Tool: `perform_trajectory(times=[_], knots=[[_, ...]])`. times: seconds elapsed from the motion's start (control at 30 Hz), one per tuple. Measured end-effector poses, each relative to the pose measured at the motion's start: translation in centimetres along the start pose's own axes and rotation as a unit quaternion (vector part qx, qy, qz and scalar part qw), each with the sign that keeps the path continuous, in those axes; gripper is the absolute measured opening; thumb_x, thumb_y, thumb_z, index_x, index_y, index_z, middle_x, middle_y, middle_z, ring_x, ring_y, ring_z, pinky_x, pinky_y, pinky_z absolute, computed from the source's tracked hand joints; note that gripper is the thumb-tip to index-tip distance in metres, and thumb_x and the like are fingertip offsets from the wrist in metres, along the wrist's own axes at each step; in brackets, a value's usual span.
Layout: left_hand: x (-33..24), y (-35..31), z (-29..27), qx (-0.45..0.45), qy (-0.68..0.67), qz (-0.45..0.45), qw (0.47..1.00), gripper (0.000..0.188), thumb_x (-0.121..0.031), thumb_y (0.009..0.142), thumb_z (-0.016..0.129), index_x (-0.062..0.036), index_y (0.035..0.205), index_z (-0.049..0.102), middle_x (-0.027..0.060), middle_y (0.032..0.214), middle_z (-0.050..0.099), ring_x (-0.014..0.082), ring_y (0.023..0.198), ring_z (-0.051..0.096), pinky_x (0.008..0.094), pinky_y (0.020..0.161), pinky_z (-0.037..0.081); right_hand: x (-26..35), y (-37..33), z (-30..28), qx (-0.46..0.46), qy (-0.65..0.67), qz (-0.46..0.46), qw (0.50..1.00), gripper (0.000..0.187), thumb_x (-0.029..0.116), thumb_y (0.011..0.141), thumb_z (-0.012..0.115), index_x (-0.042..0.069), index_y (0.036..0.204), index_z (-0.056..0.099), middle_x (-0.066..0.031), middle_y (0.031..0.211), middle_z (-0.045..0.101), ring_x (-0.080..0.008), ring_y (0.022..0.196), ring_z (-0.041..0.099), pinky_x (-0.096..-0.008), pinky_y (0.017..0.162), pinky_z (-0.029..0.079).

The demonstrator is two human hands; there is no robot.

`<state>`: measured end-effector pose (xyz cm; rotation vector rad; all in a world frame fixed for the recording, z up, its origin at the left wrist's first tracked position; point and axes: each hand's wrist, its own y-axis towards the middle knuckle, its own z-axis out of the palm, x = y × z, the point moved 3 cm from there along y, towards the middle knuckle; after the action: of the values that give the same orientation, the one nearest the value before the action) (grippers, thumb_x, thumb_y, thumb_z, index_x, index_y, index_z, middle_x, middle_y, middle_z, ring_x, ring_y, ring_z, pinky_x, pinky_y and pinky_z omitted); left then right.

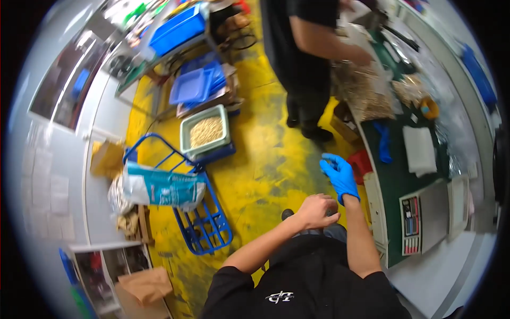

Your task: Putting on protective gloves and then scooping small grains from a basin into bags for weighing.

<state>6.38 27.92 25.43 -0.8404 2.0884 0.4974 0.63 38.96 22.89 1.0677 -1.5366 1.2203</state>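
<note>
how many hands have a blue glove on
1. The person's right hand wears a blue rubber glove, raised above the yellow floor. Their left hand is bare, at the right wrist. The co-worker's bare forearm shows at the green worktable; that hand is hidden.

Bright, even indoor light; strong fisheye bending, rim perhaps motion-blurred, black corners.

the gloved right hand (339, 177) and bare left hand (317, 211) hang over open yellow floor (265, 165), with room ahead and to the left. further left a blue hand cart (204, 226) with a sack (162, 187) and a grain tray (206, 131) block the way. ahead stands another person (303, 58). to the right the green table (396, 175) edge and a red box (362, 162) close in.
</note>
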Motion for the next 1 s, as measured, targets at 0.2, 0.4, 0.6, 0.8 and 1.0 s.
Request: perform_trajectory(times=[0.2, 0.4, 0.6, 0.8, 1.0], knots=[[19.5, -10.1, -11.0, -0.276, -0.234, -0.389, 0.847, 0.050, -0.020, 0.076, 0.068, 0.0027, 0.115, 0.047, 0.0095, 0.070, 0.063, 0.0175, 0.052, 0.057, 0.0313, 0.050, 0.049, 1.1, -1.8, 4.0, 0.089, 0.000, 0.086, 0.992, 0.033, 0.033, 0.089, 0.056, 0.004, 0.102, 0.064, -0.0065, 0.077, 0.064, -0.0116, 0.067, 0.057, -0.0244, 0.063, 0.042], [10.3, -2.5, -12.0, -0.316, -0.160, -0.206, 0.912, 0.022, -0.022, 0.081, 0.067, -0.0014, 0.084, 0.059, 0.0061, 0.077, 0.060, 0.0143, 0.071, 0.057, 0.0269, 0.067, 0.046, 0.3, 0.4, 0.9, -0.048, -0.170, 0.023, 0.984, 0.069, 0.027, 0.078, 0.071, 0.007, 0.135, 0.038, -0.0192, 0.131, 0.044, -0.0303, 0.115, 0.047, -0.0398, 0.096, 0.038], [4.2, 3.4, -3.1, -0.159, -0.346, -0.195, 0.904, 0.018, -0.016, 0.082, 0.067, 0.0006, 0.078, 0.060, 0.0015, 0.068, 0.058, 0.0065, 0.064, 0.051, 0.0222, 0.060, 0.042, -1.8, 4.7, 0.5, 0.011, -0.144, 0.054, 0.988, 0.067, 0.045, 0.076, 0.064, 0.005, 0.126, 0.047, -0.0228, 0.123, 0.051, -0.0353, 0.113, 0.050, -0.0400, 0.096, 0.039], [3.4, 10.9, -0.2, -0.208, -0.284, -0.144, 0.925, 0.015, -0.010, 0.082, 0.067, -0.0006, 0.081, 0.056, 0.0025, 0.078, 0.059, 0.0087, 0.074, 0.055, 0.0226, 0.072, 0.044, -0.5, 9.4, -4.7, -0.013, -0.142, 0.108, 0.984, 0.065, 0.057, 0.079, 0.052, 0.009, 0.122, 0.052, -0.0185, 0.117, 0.056, -0.0373, 0.105, 0.054, -0.0430, 0.090, 0.043], [1.8, 18.3, 2.3, -0.150, -0.404, -0.183, 0.884, 0.009, -0.007, 0.086, 0.061, -0.0036, 0.081, 0.055, -0.0002, 0.080, 0.058, 0.0068, 0.074, 0.052, 0.0211, 0.074, 0.041, -0.3, 12.3, -11.9, -0.086, -0.095, 0.112, 0.985, 0.055, 0.055, 0.083, 0.046, 0.008, 0.108, 0.060, -0.0187, 0.102, 0.062, -0.0379, 0.093, 0.058, -0.0444, 0.082, 0.046]])
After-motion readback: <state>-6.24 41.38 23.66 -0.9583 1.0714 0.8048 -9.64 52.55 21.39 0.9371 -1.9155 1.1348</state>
